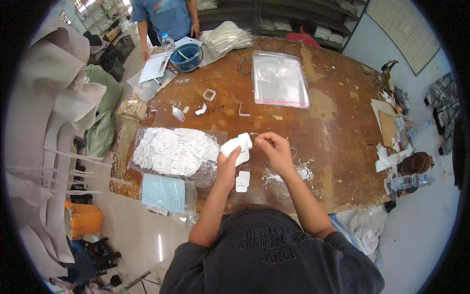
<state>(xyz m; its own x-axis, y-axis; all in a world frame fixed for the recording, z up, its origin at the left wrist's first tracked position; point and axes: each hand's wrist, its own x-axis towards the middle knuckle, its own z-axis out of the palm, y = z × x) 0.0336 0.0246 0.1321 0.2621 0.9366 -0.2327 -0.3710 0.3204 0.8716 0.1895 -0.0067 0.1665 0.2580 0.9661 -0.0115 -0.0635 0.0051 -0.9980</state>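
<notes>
Several white hang tags (240, 153) with rounded corners are in my left hand (226, 169), pinched between thumb and fingers. Just to their right, my right hand (275, 148) has thumb and forefinger pressed together on a thin string (254, 134) beside the top tag. Whether that string passes through a tag hole is too small to tell. Below the hands, a few strung white tags (242, 182) lie on the table. A loose heap of white tag strings (290, 174) is under my right forearm. To the left, a clear plastic bag (215, 172) holds a big pile of loose tags (176, 151).
A light blue patterned sheet (163, 193) lies at the wooden table's (338, 147) near-left edge. Farther off are a small white bottle (178, 114), a stack of clear plastic sleeves (280, 78) and a blue bucket (186, 58). Another person (164, 19) stands at the far left.
</notes>
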